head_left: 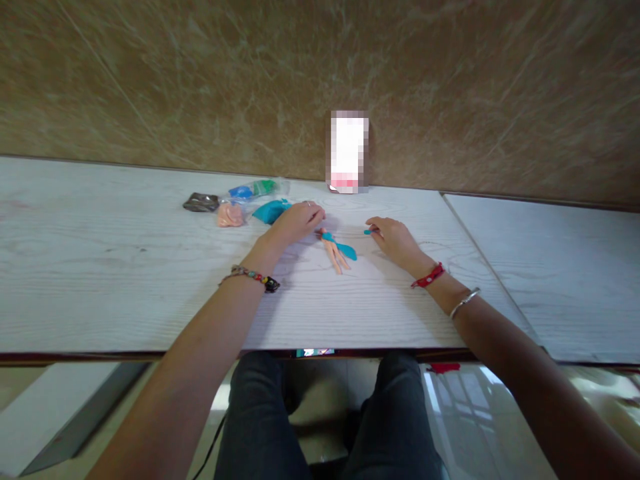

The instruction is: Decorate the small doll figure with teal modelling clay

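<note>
A small clay figure (331, 252) with skin-coloured legs and turquoise clay on its upper body lies on the white table. A turquoise flap (347, 251) spreads out from its right side. My left hand (301, 220) is just above the figure's head end, its fingers curled together; whatever they hold is hidden. Behind that wrist sits a packet of turquoise clay (270, 211), partly covered by the hand. To the right of the figure, my right hand (396, 241) pinches a little piece of turquoise clay (368, 232) between thumb and fingers, apart from the figure.
Clear bags of blue clay (241, 193) and green clay (264, 187), a pinkish clay packet (231, 215) and a dark packet (201, 202) lie at the back left. A phone (349, 150), its screen blurred, leans against the marbled wall (210, 87). A seam crosses the table at right.
</note>
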The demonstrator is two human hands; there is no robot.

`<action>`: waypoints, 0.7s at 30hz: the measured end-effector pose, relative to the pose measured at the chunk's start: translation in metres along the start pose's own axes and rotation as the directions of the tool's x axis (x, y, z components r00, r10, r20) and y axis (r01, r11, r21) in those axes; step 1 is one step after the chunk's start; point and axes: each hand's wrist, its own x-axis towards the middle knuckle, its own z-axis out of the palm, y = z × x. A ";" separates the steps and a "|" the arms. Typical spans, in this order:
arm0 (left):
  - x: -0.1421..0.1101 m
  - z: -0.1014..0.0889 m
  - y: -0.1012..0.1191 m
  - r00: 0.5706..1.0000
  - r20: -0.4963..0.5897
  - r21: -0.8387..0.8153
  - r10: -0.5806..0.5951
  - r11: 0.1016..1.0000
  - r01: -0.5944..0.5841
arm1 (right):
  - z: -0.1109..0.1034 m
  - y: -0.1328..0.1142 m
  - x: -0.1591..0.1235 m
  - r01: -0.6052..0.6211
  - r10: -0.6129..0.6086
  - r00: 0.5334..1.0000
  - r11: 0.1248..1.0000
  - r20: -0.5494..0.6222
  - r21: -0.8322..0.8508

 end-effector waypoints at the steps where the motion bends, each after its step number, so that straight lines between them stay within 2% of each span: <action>1: 0.000 0.000 0.000 1.000 -0.002 -0.004 0.002 1.000 -0.002 | 0.000 0.001 0.000 0.012 -0.012 1.000 1.000 -0.005 0.026; 6: 0.000 0.001 -0.003 1.000 -0.024 -0.035 0.015 0.999 -0.015 | 0.002 0.005 0.001 0.092 -0.089 0.995 0.991 -0.034 0.095; 9: -0.001 -0.001 0.001 0.999 -0.027 -0.005 0.031 0.999 -0.032 | 0.002 0.003 0.000 0.105 -0.107 0.994 0.991 0.013 0.077; 11: -0.001 -0.003 0.010 0.996 -0.037 0.033 0.075 0.997 -0.074 | 0.001 0.002 -0.001 0.121 -0.123 0.992 0.991 0.032 0.060; 15: -0.001 0.000 0.036 0.964 -0.050 0.071 0.262 0.964 -0.258 | -0.002 0.002 -0.003 0.116 -0.117 0.993 0.990 0.002 0.078; 18: -0.001 0.005 0.053 0.956 0.016 0.113 0.292 0.950 -0.292 | -0.005 0.000 -0.004 0.140 -0.142 0.990 0.986 0.016 0.087; 21: -0.001 0.007 0.058 0.959 0.063 0.113 0.277 0.952 -0.283 | -0.009 -0.004 -0.004 0.164 -0.168 0.985 0.981 0.034 0.101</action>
